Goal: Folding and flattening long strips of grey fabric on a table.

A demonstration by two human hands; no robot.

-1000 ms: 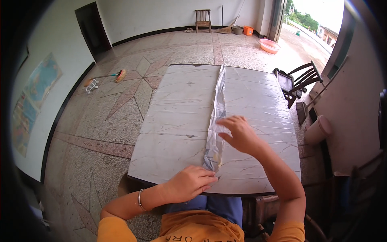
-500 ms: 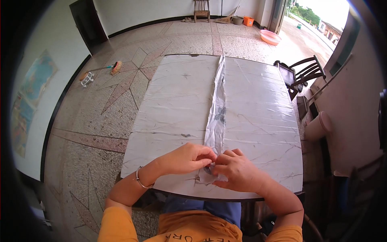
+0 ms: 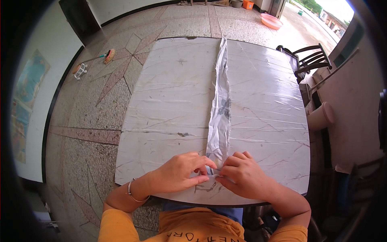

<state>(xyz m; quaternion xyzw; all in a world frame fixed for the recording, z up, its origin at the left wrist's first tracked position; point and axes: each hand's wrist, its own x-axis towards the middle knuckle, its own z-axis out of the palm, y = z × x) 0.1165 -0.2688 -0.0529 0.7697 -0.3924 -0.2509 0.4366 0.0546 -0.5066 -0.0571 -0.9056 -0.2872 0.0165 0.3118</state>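
A long, narrow strip of white cloth [image 3: 218, 133] with grey printed patches runs down the middle of the table, creased and frayed along its edge. Its near end is bunched up and folded between my hands. My right hand [image 3: 246, 174] pinches that end from the right, its fingers curled. On the left, my left hand [image 3: 179, 171] has thumb and index finger curved around the same folded end, a small gap between their tips. A bracelet circles my left wrist. My fingers partly hide the fold.
The table [image 3: 169, 109] has a wrinkled, marble-patterned white cover. A dark wooden chair [image 3: 312, 60] stands at its far right, near a pale pink bin [image 3: 321, 117]. A brush [image 3: 109, 56] lies on the floor at left. A pink basin [image 3: 271, 21] sits near the doorway.
The bunched near end is now folded shorter, away from the table's front edge. My left thumb and index finger have spread slightly apart. The view has tilted down a little.
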